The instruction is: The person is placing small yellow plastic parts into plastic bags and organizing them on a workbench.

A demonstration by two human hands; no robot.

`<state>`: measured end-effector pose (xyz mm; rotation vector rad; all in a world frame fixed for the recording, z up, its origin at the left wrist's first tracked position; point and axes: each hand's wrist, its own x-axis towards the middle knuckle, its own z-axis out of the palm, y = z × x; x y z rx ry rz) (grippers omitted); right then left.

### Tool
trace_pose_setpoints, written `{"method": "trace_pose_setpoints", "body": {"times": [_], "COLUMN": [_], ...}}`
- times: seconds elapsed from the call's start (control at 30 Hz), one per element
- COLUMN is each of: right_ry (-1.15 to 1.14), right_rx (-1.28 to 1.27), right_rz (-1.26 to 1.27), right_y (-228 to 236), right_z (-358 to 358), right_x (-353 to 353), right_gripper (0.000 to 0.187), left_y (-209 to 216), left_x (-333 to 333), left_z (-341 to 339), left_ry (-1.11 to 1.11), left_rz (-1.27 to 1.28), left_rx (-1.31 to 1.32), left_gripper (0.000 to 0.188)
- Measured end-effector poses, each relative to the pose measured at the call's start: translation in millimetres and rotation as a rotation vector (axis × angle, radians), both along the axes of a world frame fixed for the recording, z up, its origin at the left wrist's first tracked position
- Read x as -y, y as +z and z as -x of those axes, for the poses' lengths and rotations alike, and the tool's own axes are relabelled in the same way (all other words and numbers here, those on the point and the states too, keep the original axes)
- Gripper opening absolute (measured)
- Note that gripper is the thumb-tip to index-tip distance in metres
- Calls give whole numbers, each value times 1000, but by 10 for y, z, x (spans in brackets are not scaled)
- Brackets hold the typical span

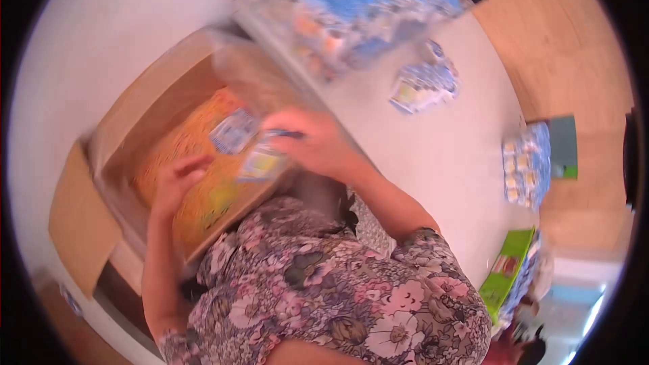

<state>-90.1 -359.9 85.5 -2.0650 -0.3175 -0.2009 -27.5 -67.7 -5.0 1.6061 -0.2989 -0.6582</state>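
Observation:
A small blue-and-white packet with a yellow-green patch (260,162) is in the fingers of my right hand (311,143), above the right side of an open cardboard box (203,67). Over the box's near left part hovers my left hand (177,186), its fingers bent and a little apart, with nothing visible in them. Orange bags or wrappers with yellow-green marks (182,138) fill the bottom of the box. On top of them lies another blue-and-white packet (235,131), between my two hands. Motion blurs both hands and the packets.
A large blue-and-clear plastic bag full of packets (372,13) sits beyond the box on the white table (433,169). Loose packets (426,86) lie to its right. Farther right are a blue-wrapped bundle (527,165) and a green tray (507,274). A person (520,345) is at lower right.

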Motion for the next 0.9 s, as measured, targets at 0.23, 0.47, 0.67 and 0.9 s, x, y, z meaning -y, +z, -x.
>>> {"method": "trace_pose_setpoints", "body": {"times": [0.23,0.47,0.67,0.9], "right_ry": [-770,-760,-1037,-959], "right_rx": [-9,-23,173,-360], "right_rz": [-28,178,719,301], "right_y": [-84,-281,-182,-201], "right_z": [670,477,607,540], "right_x": [2219,2434,3432,3560], "right_gripper": [24,24,19,23], "left_y": [830,337,164,198], "left_x": [1246,3669,4315,4295], "left_z": [28,337,324,271], "left_ry": [-619,-551,-470,-493], "left_rz": [-140,-88,-338,-248], "left_rx": [587,1104,888,854], "left_gripper": [26,62,82,94]}}
